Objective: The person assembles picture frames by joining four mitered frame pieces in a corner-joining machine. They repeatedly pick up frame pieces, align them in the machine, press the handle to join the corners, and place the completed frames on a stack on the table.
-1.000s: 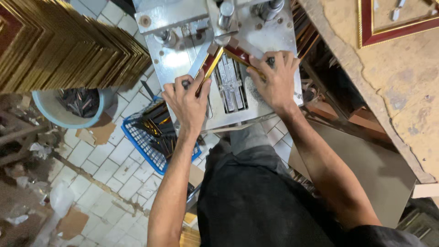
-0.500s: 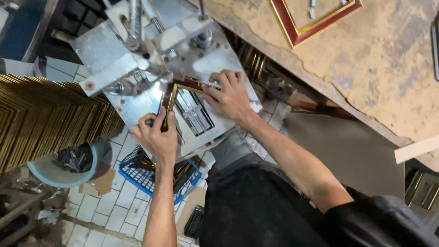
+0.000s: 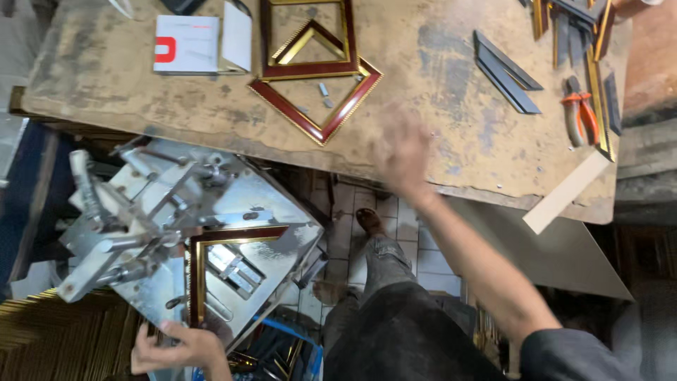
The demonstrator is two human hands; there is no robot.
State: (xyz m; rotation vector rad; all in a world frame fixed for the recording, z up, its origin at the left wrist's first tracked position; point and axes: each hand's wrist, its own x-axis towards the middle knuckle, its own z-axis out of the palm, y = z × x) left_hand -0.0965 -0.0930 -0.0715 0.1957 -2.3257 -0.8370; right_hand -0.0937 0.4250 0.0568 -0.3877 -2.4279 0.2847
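My left hand [image 3: 185, 347] rests at the lower end of an L-shaped frame corner [image 3: 201, 259], dark red with gold edging, lying on the metal joining machine [image 3: 278, 208]. Whether the fingers grip the moulding is unclear. My right hand [image 3: 403, 149] is blurred, raised over the worn wooden workbench [image 3: 437, 63] with fingers spread and nothing in it. Finished red-and-gold frames [image 3: 317, 77] lie on the bench to its left, and loose moulding strips [image 3: 508, 70] lie to its right.
Orange-handled pliers [image 3: 582, 113] and more mouldings lie at the bench's right end. A white box with red marking [image 3: 187, 44] sits at the back left. A stack of gold mouldings [image 3: 56, 335] is at lower left. A pale board [image 3: 568, 192] overhangs the bench edge.
My right hand has left the frame corner on the machine and swung up to the right over the bench. My view has turned toward the bench. My left hand stays at the moulding's end.
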